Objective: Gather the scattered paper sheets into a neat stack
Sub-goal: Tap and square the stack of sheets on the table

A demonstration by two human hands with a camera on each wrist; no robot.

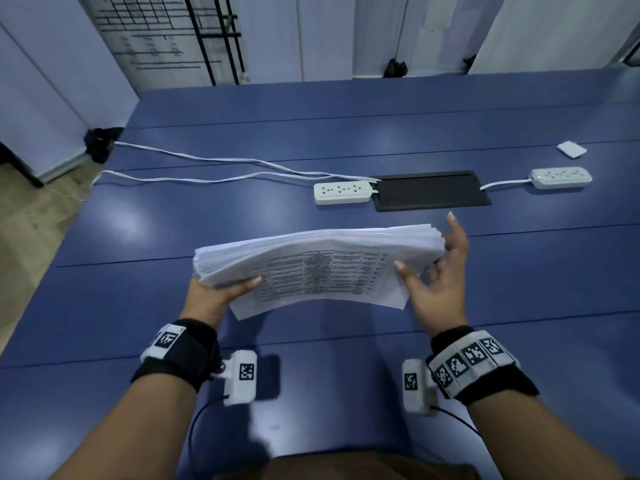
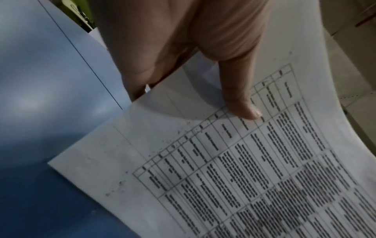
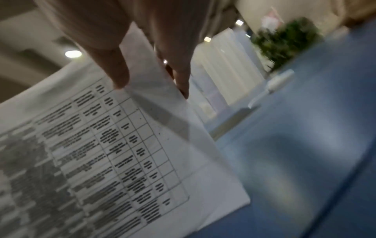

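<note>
A thick stack of white paper sheets (image 1: pixel 318 258), its top page a printed table, hangs bowed just above the blue table (image 1: pixel 311 375). My left hand (image 1: pixel 221 289) grips the stack's left end, thumb on top and fingers hidden underneath. In the left wrist view the thumb (image 2: pixel 244 104) presses on the printed sheet (image 2: pixel 244 177). My right hand (image 1: pixel 436 271) holds the right end, thumb on the top page, index finger straight along the far edge. In the right wrist view its thumb (image 3: pixel 116 69) lies on the sheet (image 3: pixel 101 153). The lowest sheets stick out toward me, unaligned.
Beyond the stack lie a black cable hatch (image 1: pixel 433 190) flanked by two white power strips (image 1: pixel 343 192) (image 1: pixel 561 177), with white cords (image 1: pixel 207 161) trailing off the left edge. A small white card (image 1: pixel 571 148) sits at the far right.
</note>
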